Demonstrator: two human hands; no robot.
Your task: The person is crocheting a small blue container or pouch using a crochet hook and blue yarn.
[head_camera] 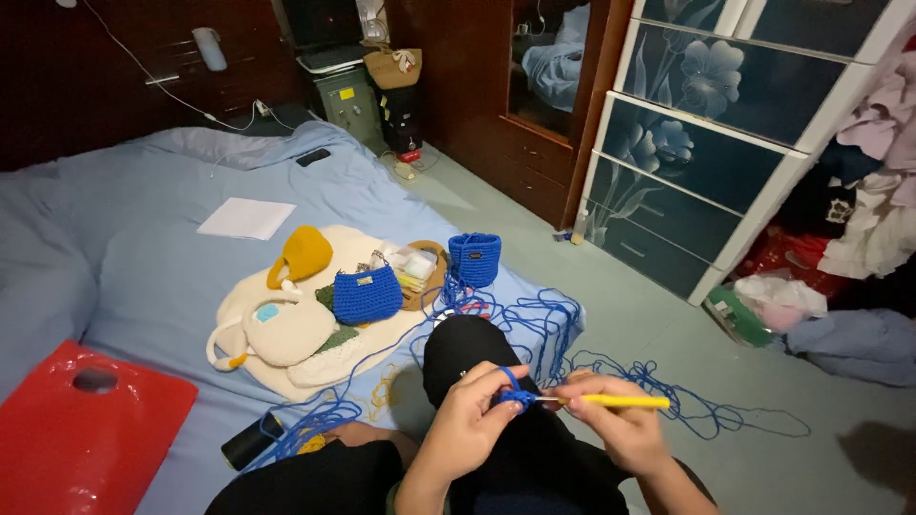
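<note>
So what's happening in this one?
A person sits on a bed, crocheting blue yarn. The left hand pinches a small blue piece; the right hand holds a yellow hook to it. Loose yarn trails over the knee and floor. Finished bags, one blue, one yellow, lie ahead.

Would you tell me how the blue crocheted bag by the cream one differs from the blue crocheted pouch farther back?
The blue bag is wide and rounded with a small label; the blue pouch is taller, cylindrical and unlabelled. The bag rests among other bags; the pouch stands apart, upright. Both are blue crochet on the bed.
</note>
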